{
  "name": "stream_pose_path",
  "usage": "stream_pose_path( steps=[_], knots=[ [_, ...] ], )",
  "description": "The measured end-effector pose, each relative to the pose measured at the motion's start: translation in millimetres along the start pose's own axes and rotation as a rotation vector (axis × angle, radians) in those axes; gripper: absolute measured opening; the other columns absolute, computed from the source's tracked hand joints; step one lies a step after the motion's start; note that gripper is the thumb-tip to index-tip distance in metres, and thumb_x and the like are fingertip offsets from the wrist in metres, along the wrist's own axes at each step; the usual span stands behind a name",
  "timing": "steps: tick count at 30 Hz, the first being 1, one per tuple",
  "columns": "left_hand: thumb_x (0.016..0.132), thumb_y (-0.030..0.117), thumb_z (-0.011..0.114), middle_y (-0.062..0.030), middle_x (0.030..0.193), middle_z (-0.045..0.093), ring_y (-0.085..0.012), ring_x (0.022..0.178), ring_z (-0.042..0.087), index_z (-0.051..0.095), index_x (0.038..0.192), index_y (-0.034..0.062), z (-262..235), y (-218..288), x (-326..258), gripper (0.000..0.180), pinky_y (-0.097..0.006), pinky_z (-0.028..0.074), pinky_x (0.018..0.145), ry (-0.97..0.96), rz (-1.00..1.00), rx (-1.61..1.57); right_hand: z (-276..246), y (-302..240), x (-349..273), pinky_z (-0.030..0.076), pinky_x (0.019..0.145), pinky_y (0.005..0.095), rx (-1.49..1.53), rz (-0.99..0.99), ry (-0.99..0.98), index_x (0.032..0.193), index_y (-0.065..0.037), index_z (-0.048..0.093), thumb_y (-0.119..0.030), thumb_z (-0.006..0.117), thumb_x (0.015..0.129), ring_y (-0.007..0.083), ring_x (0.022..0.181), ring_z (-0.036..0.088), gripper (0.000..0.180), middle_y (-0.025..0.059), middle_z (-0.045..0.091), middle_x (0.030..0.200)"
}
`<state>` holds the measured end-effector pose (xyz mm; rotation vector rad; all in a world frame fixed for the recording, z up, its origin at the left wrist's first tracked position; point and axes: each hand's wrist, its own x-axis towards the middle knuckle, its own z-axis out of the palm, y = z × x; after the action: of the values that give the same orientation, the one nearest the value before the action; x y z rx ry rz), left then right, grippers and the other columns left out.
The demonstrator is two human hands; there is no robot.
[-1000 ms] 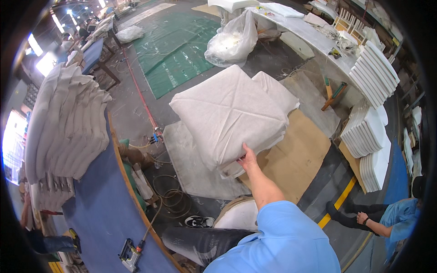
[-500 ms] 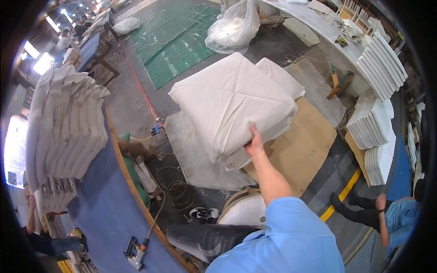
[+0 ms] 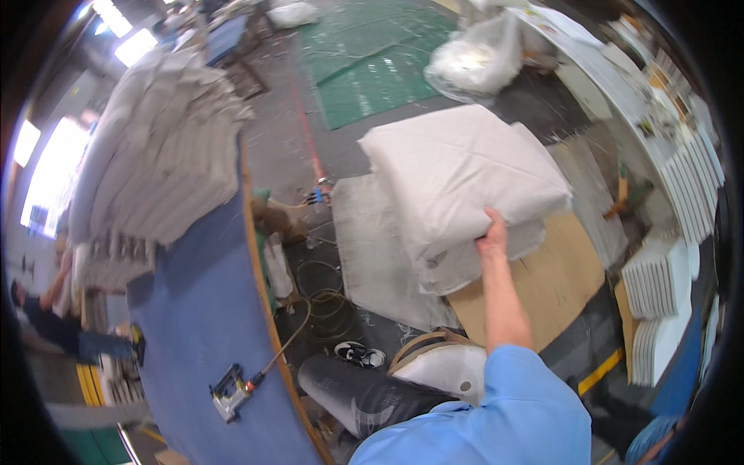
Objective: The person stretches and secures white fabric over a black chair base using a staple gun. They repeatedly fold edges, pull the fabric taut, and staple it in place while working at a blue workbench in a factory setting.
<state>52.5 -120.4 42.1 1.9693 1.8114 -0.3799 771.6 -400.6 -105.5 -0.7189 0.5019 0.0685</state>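
My right hand point(image 3: 493, 235) grips the near edge of a large white fabric-covered cushion point(image 3: 457, 174), which lies on top of another white cushion point(image 3: 480, 260) on the floor. My arm in a blue sleeve reaches forward from the lower edge. My left hand is out of view. My dark trouser leg point(image 3: 360, 395) and a black and white shoe point(image 3: 360, 355) show below, beside a white round seat point(image 3: 446, 368).
A blue worktable point(image 3: 201, 310) with a staple gun point(image 3: 230, 391) and its hose stands at left, stacked with white cushions point(image 3: 155, 155). Brown cardboard point(image 3: 542, 287) and white sheet point(image 3: 376, 248) cover the floor. White panel stacks point(image 3: 666, 271) stand right. Another person point(image 3: 46, 318) is far left.
The view has swung so the cushions sit further right. My right hand keeps hold of the top cushion's edge, which has shifted a little with it.
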Motion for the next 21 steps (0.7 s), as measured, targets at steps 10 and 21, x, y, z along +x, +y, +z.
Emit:
stream_pose_path(
  steps=[10, 21],
  knots=[
    [0.097, 0.021, 0.066, -0.0231, 0.149, 0.059, -0.0385, 0.140, 0.055, 0.053, 0.153, 0.0047, 9.2, -61.3, -49.7, 0.060, -0.046, 0.043, 0.118, 0.474, -0.312, -0.457, 67.9, -78.5, 24.9, 0.055, 0.107, 0.0491, -0.381, -0.324, -0.885, 0.135, 0.008, 0.062, -0.019, 0.062, 0.099, 0.0352, 0.127, 0.063, 0.045, 0.0229, 0.063, 0.139],
    [0.089, 0.029, 0.080, -0.0242, 0.165, 0.040, -0.0444, 0.152, 0.039, 0.044, 0.160, 0.0091, -15.1, 176.7, -2.1, 0.082, -0.054, 0.035, 0.123, 0.580, 0.862, -0.559, 140.2, -145.5, -117.0, 0.060, 0.100, 0.0428, -0.528, 0.141, -0.745, 0.131, 0.005, 0.067, -0.023, 0.061, 0.104, 0.0288, 0.117, 0.071, 0.039, 0.0193, 0.072, 0.126]
  ],
)
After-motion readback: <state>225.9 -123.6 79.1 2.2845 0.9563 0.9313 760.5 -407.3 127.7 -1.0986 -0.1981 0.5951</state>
